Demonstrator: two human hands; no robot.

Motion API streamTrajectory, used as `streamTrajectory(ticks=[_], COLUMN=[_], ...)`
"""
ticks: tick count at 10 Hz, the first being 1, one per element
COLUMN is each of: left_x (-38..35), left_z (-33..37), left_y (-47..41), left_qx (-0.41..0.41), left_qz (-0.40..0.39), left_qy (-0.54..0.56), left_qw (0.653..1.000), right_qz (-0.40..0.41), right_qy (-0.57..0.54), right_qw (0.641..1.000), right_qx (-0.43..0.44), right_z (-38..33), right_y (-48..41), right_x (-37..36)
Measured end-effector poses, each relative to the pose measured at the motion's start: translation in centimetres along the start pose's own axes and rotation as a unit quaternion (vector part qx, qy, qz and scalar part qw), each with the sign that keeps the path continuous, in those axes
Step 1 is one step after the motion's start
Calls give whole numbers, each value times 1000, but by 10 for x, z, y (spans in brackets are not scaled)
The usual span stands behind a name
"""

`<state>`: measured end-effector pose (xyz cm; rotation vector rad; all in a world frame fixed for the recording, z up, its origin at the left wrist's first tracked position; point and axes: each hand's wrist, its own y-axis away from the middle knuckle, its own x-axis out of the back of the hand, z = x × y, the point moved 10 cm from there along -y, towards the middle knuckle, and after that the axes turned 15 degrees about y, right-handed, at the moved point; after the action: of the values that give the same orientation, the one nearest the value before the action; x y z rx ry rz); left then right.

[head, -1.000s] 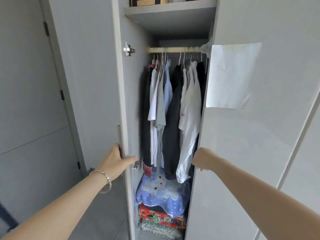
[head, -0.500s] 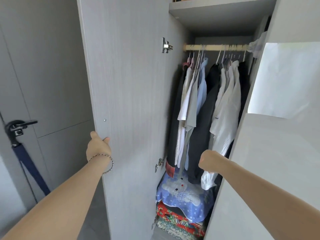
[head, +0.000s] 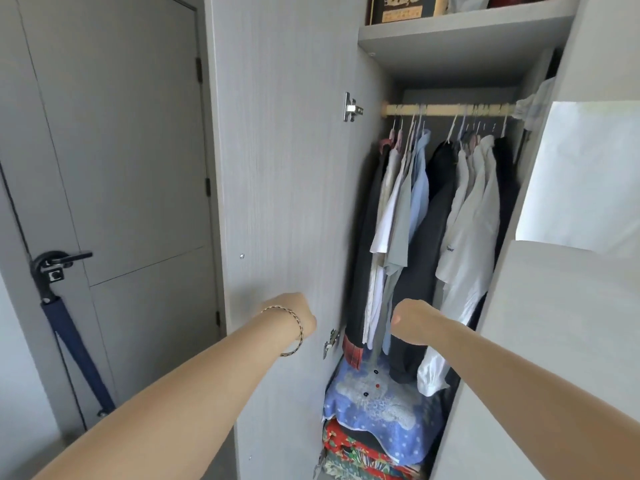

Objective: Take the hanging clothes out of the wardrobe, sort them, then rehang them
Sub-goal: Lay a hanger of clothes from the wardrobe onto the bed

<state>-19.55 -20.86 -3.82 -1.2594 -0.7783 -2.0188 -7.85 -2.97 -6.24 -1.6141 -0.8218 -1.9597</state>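
Several shirts and dark garments (head: 433,237) hang on hangers from a pale wooden rail (head: 446,109) inside the open wardrobe. White and light blue shirts sit between dark pieces. My left hand (head: 298,317), with a bracelet at the wrist, is in front of the swung-open left door (head: 284,168); its fingers are hidden behind the hand. My right hand (head: 412,320) is just in front of the lower hems of the clothes, fingers loosely curled, holding nothing.
The right wardrobe door (head: 554,341) stands partly open with a white paper (head: 581,174) stuck on it. Folded patterned textiles (head: 377,407) are stacked under the clothes. A shelf (head: 450,39) with boxes sits above. A blue umbrella (head: 76,348) hangs on the room door's handle at the left.
The left door has swung wide open and my left hand has come off its edge. My right hand has left the right door's edge and moved left, in front of the clothes.
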Motion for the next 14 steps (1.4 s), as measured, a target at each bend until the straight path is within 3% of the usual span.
streamTrajectory(ticks=[1,2,3,6,8,10,13,14], left_x=[6,18,26,42,74,125,168,175], left_z=[60,112,148,222,263,294,312,314], left_y=[-10,-9,-23,-118,-197,-265,-340,-353], left_qx=[-150,-260,-292,-271,-257,-244,-246,-253], left_qz=[47,113,120,105,137,209,247,255], left_qy=[-109,-141,-120,-45,22,12,21,44], left_qw=[982,949,941,956,957,947,937,932], right_qz=[21,45,80,165,223,321,269,200], right_qy=[-4,-18,-36,-74,-138,-126,-109,-144], right_qw=[999,996,993,977,962,936,937,944], right_qx=[-29,-71,-85,-115,-80,-75,-195,-218], right_z=[30,63,92,170,196,202,224,228], right_y=[6,14,9,-41,-119,-208,-327,-353], right_x=[11,28,53,128,182,272,295,278])
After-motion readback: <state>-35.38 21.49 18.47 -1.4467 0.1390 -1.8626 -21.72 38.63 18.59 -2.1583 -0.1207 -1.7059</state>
